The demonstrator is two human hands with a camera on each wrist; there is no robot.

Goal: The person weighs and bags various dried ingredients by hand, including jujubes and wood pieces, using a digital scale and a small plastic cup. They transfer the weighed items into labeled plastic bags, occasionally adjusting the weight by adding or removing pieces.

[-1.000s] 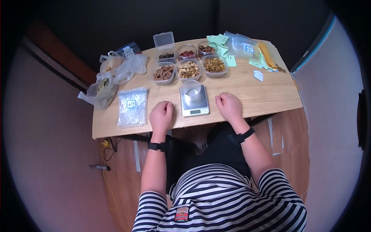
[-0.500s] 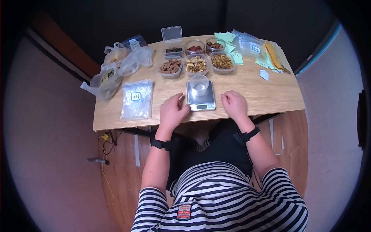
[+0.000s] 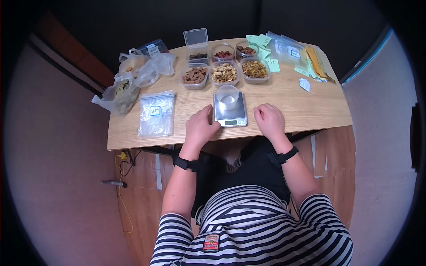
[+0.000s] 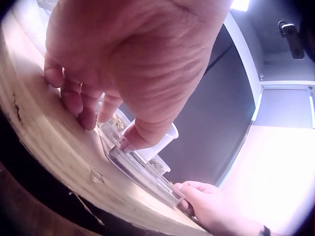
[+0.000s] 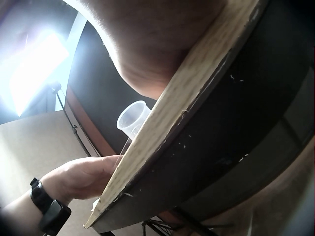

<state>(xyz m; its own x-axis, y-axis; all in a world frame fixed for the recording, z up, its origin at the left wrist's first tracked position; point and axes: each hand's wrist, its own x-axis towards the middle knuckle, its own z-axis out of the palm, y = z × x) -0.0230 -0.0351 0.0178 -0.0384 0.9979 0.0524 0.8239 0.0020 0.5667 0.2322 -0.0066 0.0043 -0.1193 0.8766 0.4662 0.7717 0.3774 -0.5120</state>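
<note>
A silver kitchen scale point(image 3: 230, 116) stands near the table's front edge with a small clear cup point(image 3: 228, 98) on it. The left hand point(image 3: 199, 127) rests at the scale's left side, thumb at its front left corner, fingers loosely bent and spread. In the left wrist view the thumb point(image 4: 140, 136) touches the scale's edge, in front of the white-looking cup point(image 4: 160, 142). The right hand point(image 3: 270, 120) rests on the table right of the scale, apart from it, with loosely curled fingers and nothing visible in it. Its palm side is hidden in the head view.
Several clear tubs of dried pieces point(image 3: 194, 75) stand behind the scale. A labelled zip bag point(image 3: 156, 122) lies left of the left hand, with knotted plastic bags point(image 3: 122, 97) beyond. Green notes point(image 3: 274, 65), more zip bags and a yellow packet point(image 3: 314, 62) lie at the back right.
The left hand has loosened from a curled pose and moved to the scale's left side. The right hand keeps its pose beside the scale. The head view has shifted slightly.
</note>
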